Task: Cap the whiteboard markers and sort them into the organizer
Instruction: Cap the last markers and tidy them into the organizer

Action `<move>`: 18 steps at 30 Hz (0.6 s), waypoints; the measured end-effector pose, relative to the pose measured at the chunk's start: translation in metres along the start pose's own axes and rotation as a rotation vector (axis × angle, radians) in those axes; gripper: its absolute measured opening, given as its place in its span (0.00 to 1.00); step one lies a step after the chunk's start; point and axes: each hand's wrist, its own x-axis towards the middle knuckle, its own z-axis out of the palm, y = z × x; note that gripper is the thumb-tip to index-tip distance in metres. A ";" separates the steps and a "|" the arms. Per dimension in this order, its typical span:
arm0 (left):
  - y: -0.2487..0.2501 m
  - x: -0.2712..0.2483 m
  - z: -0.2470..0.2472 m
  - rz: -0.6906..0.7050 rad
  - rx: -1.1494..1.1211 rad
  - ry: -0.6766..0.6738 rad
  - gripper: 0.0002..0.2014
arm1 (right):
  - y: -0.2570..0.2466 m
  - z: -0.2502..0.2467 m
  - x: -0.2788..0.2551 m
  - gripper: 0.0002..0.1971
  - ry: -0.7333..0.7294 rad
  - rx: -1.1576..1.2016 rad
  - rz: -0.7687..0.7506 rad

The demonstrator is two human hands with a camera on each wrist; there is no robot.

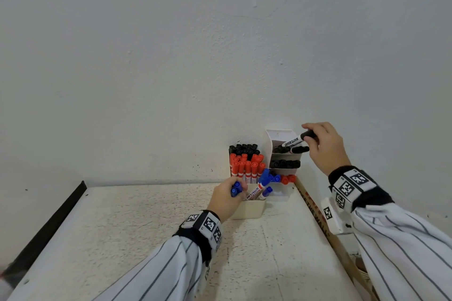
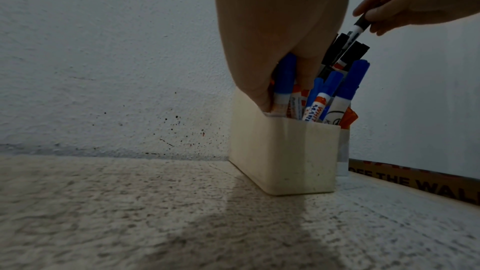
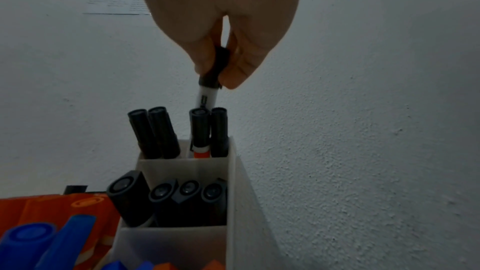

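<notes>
A black-capped white whiteboard marker (image 1: 297, 140) is pinched by the right hand (image 1: 322, 144) over the white tiered plastic organizer's (image 1: 268, 144) top slot, while blue-capped markers (image 1: 236, 189) are gripped by the left hand (image 1: 226, 199).

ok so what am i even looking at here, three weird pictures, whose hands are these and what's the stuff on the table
No machine here: a person wears three cameras, one on the head and one on each wrist. The head picture looks down at both hands over a white table. The right hand pinches a black marker by its cap and has its lower end in the top slot of a tiered white organizer, which the right wrist picture shows from above. The left hand grips a blue marker at a cream box of markers; the left wrist picture shows that box from low on the table.
</notes>
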 end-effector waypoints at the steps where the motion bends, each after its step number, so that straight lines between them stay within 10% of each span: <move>1: 0.000 0.000 0.000 -0.002 -0.001 -0.003 0.13 | -0.001 0.000 0.000 0.12 0.008 0.015 0.008; 14: -0.001 0.000 0.001 -0.039 0.002 -0.012 0.16 | -0.002 0.018 -0.007 0.23 -0.424 -0.265 0.138; 18: -0.001 0.000 0.001 -0.046 0.010 -0.012 0.14 | -0.003 0.015 -0.010 0.20 -0.355 -0.238 0.131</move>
